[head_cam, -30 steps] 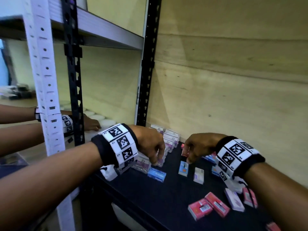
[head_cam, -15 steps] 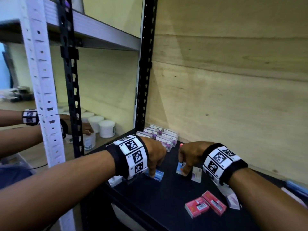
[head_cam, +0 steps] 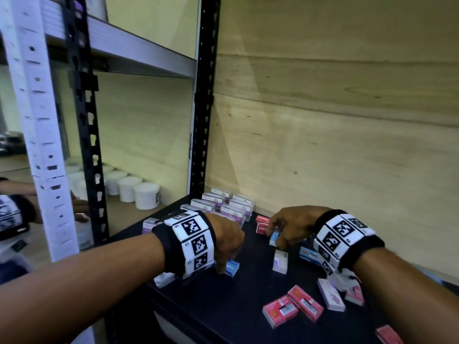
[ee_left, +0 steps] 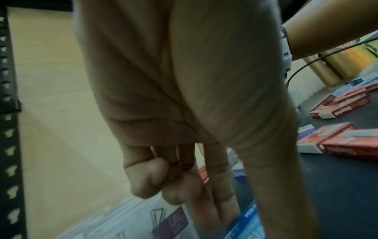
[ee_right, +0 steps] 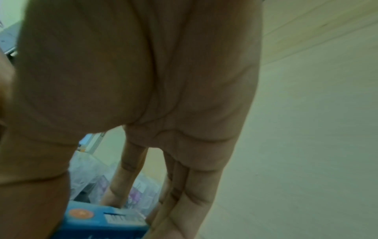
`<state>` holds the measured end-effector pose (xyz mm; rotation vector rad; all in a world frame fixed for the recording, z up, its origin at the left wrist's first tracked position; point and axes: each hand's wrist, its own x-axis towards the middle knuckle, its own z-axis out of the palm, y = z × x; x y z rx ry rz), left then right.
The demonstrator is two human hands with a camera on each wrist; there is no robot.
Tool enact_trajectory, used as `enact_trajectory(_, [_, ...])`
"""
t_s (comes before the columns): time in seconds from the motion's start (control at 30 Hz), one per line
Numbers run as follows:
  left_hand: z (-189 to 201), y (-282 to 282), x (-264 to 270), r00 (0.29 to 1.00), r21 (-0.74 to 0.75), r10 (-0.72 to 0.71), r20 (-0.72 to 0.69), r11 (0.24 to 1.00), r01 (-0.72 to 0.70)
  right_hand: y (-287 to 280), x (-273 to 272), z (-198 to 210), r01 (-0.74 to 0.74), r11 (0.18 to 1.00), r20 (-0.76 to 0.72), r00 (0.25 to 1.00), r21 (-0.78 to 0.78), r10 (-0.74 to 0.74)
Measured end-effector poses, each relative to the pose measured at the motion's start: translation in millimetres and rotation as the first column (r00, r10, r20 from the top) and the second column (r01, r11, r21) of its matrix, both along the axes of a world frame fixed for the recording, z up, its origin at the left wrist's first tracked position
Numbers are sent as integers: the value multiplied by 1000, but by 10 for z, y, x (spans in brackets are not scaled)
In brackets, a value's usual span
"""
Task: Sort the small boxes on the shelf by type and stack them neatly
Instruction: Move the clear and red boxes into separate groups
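My left hand (head_cam: 227, 240) pinches one blue box (head_cam: 232, 267) lying on the black shelf (head_cam: 218, 306); my right hand (head_cam: 289, 225) grips a second blue box (head_cam: 274, 238) farther back. I count two red boxes (head_cam: 293, 306) side by side near the front.

Stacked boxes (head_cam: 224, 204) at shelf (head_cam: 223, 301) back-left corner, loose boxes (head_cam: 293, 307) front right, tubs (head_cam: 139, 191) on neighbouring shelf left.
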<state>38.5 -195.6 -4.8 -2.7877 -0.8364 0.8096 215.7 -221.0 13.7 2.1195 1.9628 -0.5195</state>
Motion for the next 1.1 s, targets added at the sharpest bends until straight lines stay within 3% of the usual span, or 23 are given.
enact_trajectory(0.43, [394,-156,924,953,44,-103,286,995,95,-761,1057,184,279,958,2,960,65,-279])
enact_trajectory(0.73, [409,-587,1935,925,19,-250,288,967,256,-1647,1820,129,460,884,-19,888,87,-460])
enact_trajectory(0.83, [347,-797,2262,907,4,-317,276,944,329,-1913,2014,89,500,863,39,863,76,-504])
enact_trajectory(1.1, [187,-1307,2917,862,-72,-426,276,885,461,-2354,2388,-72,596,801,61,799,58,-599])
